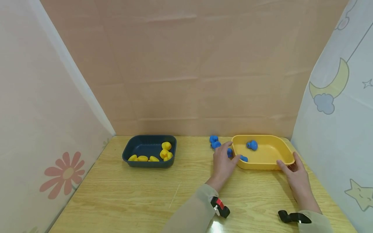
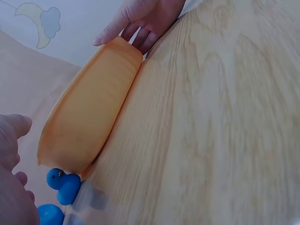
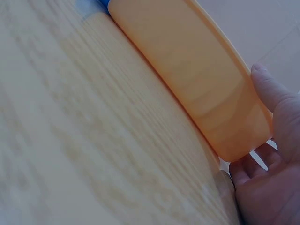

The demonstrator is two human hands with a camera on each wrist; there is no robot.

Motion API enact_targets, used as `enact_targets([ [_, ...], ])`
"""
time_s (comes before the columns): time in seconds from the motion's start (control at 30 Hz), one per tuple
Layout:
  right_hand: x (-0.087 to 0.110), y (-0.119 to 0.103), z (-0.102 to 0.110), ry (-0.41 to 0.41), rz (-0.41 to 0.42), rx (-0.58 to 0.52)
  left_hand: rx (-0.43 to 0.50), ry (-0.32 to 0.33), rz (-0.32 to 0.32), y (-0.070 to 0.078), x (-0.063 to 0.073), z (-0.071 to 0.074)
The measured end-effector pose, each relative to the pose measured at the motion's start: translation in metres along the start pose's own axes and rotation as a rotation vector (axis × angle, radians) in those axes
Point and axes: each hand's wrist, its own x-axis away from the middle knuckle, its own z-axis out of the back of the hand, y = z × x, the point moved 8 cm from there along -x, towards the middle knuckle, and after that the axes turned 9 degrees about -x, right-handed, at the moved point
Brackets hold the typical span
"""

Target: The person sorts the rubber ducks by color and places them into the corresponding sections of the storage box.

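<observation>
A yellow tray [image 1: 265, 165] stands on the table at the right. One blue toy duck [image 1: 252, 145] sits inside it towards the back, and a second blue duck [image 1: 244, 159] lies in its front left corner. My left hand [image 1: 222, 165] is at the tray's left end, thumb and fingers spread around nothing, above a blue duck [image 2: 68, 186] just outside the wall. Two more blue ducks [image 1: 215, 144] lie behind that hand. My right hand [image 1: 298, 178] holds the tray's right front corner, thumb at the rim [image 3: 267, 89] and fingers round the outer end.
A dark blue tray [image 1: 148, 164] with several yellow toy ducks [image 1: 164, 153] stands at the back left of the wooden table [image 1: 131, 197]. A brown covering [image 1: 186, 81] hangs behind the table, and patterned white sheets [image 1: 329, 136] flank both sides.
</observation>
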Motion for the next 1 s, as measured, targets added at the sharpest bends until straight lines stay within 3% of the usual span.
enact_targets([
  [0.53, 0.000, 0.001, 0.000, -0.016, 0.017, -0.004, -0.068, -0.050, 0.013, -0.029, -0.004, -0.007],
  [0.83, -0.002, 0.002, 0.001, 0.007, -0.006, 0.002, -0.112, -0.095, -0.019, -0.036, -0.002, -0.011],
  [1.0, -0.003, 0.002, 0.001, 0.012, -0.009, 0.011, -0.108, -0.138, -0.006, -0.037, -0.003, -0.015],
])
